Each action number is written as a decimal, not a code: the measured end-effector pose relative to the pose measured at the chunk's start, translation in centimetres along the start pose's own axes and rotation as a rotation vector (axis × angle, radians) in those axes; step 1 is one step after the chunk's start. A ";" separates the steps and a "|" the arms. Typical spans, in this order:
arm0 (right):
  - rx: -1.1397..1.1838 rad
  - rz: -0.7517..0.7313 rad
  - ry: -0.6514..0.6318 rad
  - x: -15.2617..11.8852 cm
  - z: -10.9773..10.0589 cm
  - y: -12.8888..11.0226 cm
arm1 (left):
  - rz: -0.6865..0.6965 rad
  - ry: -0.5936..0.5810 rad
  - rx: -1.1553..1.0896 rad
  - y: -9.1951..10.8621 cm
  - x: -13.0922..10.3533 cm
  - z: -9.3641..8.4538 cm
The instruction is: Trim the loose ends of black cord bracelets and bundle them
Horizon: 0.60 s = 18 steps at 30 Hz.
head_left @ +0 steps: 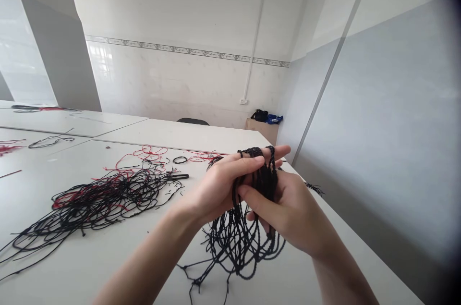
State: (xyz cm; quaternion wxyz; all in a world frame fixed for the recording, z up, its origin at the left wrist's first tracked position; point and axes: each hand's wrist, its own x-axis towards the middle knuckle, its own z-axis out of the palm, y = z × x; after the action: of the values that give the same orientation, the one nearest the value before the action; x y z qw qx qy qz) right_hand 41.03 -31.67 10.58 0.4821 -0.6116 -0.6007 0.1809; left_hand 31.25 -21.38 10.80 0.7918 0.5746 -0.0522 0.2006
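Observation:
A bunch of braided black cords [237, 242] hangs in loops from my two hands, its knotted loose ends trailing down to the white table. My left hand [230, 170] has the looped tops draped over its fingers, with the thumb pressed on them. My right hand [284, 204] grips the same bunch from the right side, thumb across the strands and fingers behind. Some of its fingers are hidden by the cords.
On the white table [144, 266] at left lies a tangled heap of black cords [104, 199] with red strands among them. Behind it are red cords [151, 151] and a black ring [180, 160]. A cabinet [264, 127] with bags stands by the far wall.

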 end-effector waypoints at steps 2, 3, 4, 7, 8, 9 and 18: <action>0.012 0.029 -0.018 -0.1 0.0 -0.2 | -0.007 0.003 0.000 0.1 0.0 0.0; 0.009 0.041 -0.020 -0.1 0.0 -0.2 | 0.000 0.002 -0.004 0.1 -0.1 0.1; 0.000 0.041 -0.012 -0.1 0.0 -0.3 | 0.012 0.001 -0.011 0.1 -0.1 0.1; -0.050 -0.016 0.041 -0.1 0.4 -0.1 | 0.048 0.026 -0.009 -0.3 -0.1 0.1; -0.071 -0.028 0.063 0.0 0.5 0.1 | 0.056 0.047 0.001 -0.5 0.0 0.1; -0.089 -0.027 0.084 0.1 0.6 0.2 | 0.057 0.069 0.015 -0.7 0.0 0.1; 0.517 -0.013 -0.101 -1.2 -3.3 0.8 | -0.055 -0.232 0.466 2.4 -1.5 -1.2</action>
State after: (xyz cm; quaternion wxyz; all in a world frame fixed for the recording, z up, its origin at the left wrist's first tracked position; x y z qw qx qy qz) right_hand 43.82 -33.86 11.01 0.5929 -0.4544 -0.5619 0.3555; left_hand 28.77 -20.01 12.08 0.6321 0.7617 -0.0794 0.1182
